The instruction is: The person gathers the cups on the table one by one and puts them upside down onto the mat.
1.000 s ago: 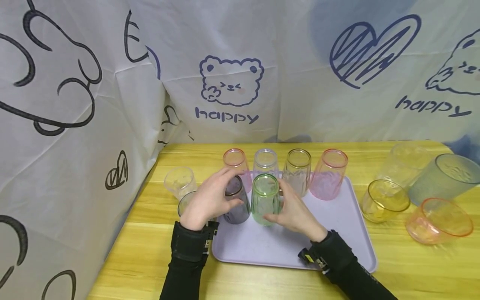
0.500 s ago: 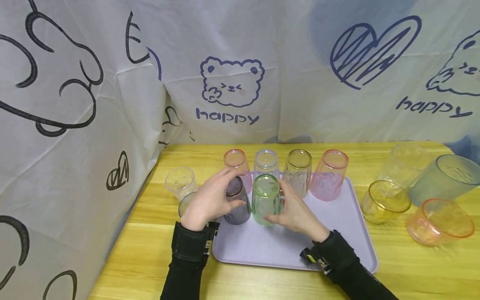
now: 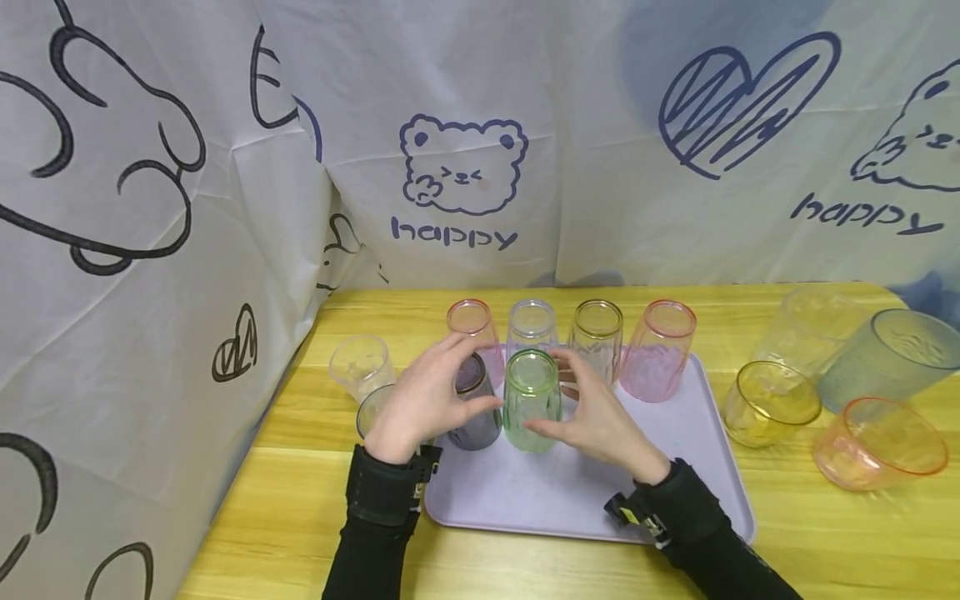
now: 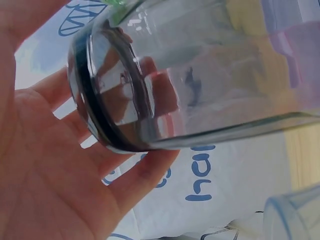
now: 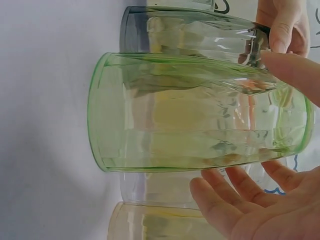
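Note:
A grey drinking glass (image 3: 474, 429) and a green drinking glass (image 3: 531, 408) stand side by side on a lilac tray (image 3: 517, 504), both narrow end up. My left hand (image 3: 423, 396) is around the upper part of the grey glass; in the left wrist view its fingers (image 4: 142, 175) pass behind the glass, thumb apart from it. Beside the green glass is my right hand (image 3: 596, 421), thumb (image 5: 295, 72) and fingers spread loosely about it. Whether any fingertip touches either glass is hard to tell. Behind them, pink, bluish, amber-rimmed and pink glasses (image 3: 660, 358) form a row.
At the tray's left stand a clear glass (image 3: 362, 367) and a blue-rimmed one (image 3: 373, 408), partly hidden by my left hand. To the right are a yellow glass (image 3: 768, 408), an orange one (image 3: 873, 450), a blue-green tumbler (image 3: 885, 358) and a clear glass (image 3: 813, 325). Printed cloth hangs behind.
The right hand's fingers have spread and drawn slightly right, away from the green glass. The left thumb has straightened out from the grey glass. Both glasses stay where they were.

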A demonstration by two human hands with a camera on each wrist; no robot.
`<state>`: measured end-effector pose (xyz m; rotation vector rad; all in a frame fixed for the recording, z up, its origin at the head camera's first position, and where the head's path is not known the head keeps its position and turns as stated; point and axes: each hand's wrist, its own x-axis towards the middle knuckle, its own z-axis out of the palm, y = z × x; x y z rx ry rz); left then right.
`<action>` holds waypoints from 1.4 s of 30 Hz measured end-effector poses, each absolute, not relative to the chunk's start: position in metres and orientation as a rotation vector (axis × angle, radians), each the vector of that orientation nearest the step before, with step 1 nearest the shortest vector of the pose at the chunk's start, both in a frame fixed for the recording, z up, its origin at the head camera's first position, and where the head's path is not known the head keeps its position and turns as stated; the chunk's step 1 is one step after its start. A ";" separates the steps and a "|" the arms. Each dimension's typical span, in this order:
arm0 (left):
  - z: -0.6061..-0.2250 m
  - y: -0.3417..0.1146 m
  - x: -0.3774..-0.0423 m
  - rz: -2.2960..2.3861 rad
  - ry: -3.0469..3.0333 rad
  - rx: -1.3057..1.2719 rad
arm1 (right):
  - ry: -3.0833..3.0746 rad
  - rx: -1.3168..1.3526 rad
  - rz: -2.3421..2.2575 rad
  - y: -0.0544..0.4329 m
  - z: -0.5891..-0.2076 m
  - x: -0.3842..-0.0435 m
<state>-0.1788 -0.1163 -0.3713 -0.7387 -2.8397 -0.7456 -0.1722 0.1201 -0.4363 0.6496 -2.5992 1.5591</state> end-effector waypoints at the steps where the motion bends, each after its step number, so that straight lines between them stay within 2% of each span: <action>1: -0.371 -0.116 -0.179 -0.742 -2.834 -0.741 | -2.600 0.653 1.553 0.121 -0.435 -0.172; 26: -0.368 -0.099 -0.174 -0.854 -2.576 -0.818 | -2.388 0.613 1.662 0.139 -0.408 -0.168; 33: -0.366 -0.095 -0.172 -0.876 -2.543 -0.766 | -2.347 0.586 1.658 0.143 -0.401 -0.169; 42: -0.368 -0.070 -0.164 -0.881 -2.468 -0.742 | -2.331 0.524 1.648 0.154 -0.400 -0.167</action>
